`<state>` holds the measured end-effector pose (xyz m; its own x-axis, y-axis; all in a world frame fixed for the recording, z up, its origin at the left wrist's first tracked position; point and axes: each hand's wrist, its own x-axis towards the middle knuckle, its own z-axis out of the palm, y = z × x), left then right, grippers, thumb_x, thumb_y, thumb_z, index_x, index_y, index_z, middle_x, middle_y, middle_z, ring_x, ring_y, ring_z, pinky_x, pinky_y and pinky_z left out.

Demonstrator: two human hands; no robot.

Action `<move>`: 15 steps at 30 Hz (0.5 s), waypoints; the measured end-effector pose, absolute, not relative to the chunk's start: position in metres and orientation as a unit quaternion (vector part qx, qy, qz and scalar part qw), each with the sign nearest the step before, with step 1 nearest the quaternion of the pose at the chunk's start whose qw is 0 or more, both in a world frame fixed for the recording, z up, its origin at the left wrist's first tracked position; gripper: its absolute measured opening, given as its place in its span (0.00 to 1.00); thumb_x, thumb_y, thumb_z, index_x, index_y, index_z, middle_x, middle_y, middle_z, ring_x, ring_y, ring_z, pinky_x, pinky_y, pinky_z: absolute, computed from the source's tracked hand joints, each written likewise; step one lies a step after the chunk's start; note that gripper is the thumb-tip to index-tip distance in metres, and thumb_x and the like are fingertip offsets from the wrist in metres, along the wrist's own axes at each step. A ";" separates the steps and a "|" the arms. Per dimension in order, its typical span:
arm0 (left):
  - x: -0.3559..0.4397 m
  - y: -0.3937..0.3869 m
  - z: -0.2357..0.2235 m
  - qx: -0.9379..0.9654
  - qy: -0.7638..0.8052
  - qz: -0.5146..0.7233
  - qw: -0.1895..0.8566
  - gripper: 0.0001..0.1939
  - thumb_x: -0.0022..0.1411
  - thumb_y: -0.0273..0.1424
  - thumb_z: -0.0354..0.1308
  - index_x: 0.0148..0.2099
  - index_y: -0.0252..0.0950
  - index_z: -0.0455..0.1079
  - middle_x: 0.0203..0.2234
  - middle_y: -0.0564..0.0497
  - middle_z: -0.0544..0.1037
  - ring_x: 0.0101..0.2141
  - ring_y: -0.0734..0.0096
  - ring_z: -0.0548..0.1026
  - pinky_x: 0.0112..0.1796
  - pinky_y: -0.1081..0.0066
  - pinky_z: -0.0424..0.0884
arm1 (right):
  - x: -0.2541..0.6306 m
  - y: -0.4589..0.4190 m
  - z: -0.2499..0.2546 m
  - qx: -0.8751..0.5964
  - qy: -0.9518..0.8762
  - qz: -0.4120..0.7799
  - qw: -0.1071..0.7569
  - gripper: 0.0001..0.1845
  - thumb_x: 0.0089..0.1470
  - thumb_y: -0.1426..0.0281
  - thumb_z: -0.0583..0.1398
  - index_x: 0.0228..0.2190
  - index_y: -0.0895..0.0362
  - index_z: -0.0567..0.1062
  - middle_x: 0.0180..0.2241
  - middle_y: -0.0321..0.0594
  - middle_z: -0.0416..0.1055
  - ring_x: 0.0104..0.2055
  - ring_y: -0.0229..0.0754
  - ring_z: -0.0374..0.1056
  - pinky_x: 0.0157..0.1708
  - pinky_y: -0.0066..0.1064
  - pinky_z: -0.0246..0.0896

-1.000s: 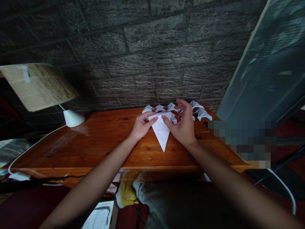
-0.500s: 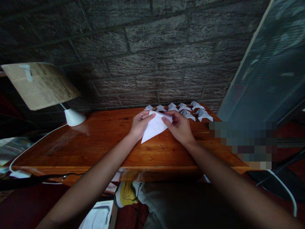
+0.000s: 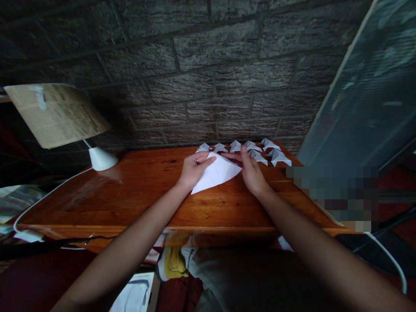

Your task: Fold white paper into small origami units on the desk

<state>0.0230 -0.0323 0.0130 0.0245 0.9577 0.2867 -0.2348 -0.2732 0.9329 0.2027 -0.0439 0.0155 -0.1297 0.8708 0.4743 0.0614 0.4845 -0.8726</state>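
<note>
Folded white paper sheet (image 3: pixel 216 173) over brown wooden worktop (image 3: pixel 146 190), tips at 7 and 3 o'clock. Left hand (image 3: pixel 191 171) unchanged, fingers grasping its 10 o'clock edge. Right hand (image 3: pixel 253 175), at 3 o'clock, was pinching; now thumb lifted, fingers loosened, more paper showing. White pointed folded-paper pieces (image 3: pixel 278 157), 1 o'clock, haven't moved.

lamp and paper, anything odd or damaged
The lampshade at left stands out: it looks like printed brown paper, with a pale patch, perhaps tape, near its top. The white paper in the left hand shows no visible tear.
</note>
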 end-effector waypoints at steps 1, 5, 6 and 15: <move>0.023 -0.032 0.013 0.525 0.346 0.602 0.492 0.20 0.41 0.40 0.77 0.35 0.34 0.81 0.29 0.49 0.84 0.25 0.71 0.77 0.30 0.71 0.70 | 0.202 -0.043 0.015 -0.355 -0.658 0.365 0.556 0.34 0.60 0.40 0.51 0.41 0.51 0.85 0.44 0.40 0.82 0.51 0.51 0.75 0.56 0.44 0.67; 0.021 -0.031 0.010 0.544 0.343 0.592 0.487 0.19 0.43 0.41 0.76 0.35 0.34 0.81 0.30 0.48 0.84 0.26 0.70 0.77 0.31 0.71 0.70 | 0.198 -0.043 0.012 -0.339 -0.664 0.360 0.560 0.20 0.54 0.50 0.65 0.40 0.50 0.84 0.43 0.38 0.82 0.47 0.49 0.77 0.51 0.42 0.70; 0.021 -0.031 0.010 0.548 0.342 0.590 0.485 0.19 0.44 0.41 0.76 0.35 0.34 0.81 0.31 0.48 0.84 0.27 0.70 0.77 0.32 0.71 0.70 | 0.198 -0.043 0.011 -0.335 -0.661 0.363 0.565 0.19 0.53 0.52 0.66 0.40 0.50 0.84 0.43 0.38 0.82 0.46 0.48 0.77 0.50 0.41 0.70; 0.022 -0.033 0.012 0.567 0.338 0.584 0.473 0.20 0.43 0.42 0.76 0.36 0.35 0.81 0.32 0.48 0.85 0.28 0.70 0.78 0.34 0.70 0.71 | 0.199 -0.041 0.009 -0.334 -0.640 0.378 0.579 0.15 0.49 0.58 0.69 0.37 0.52 0.85 0.41 0.39 0.83 0.43 0.46 0.77 0.47 0.39 0.70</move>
<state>0.0218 -0.0326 0.0122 0.0904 0.9352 0.3423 -0.1683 -0.3244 0.9308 0.1989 -0.0409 0.0086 -0.1066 0.8657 0.4891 -0.0108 0.4908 -0.8712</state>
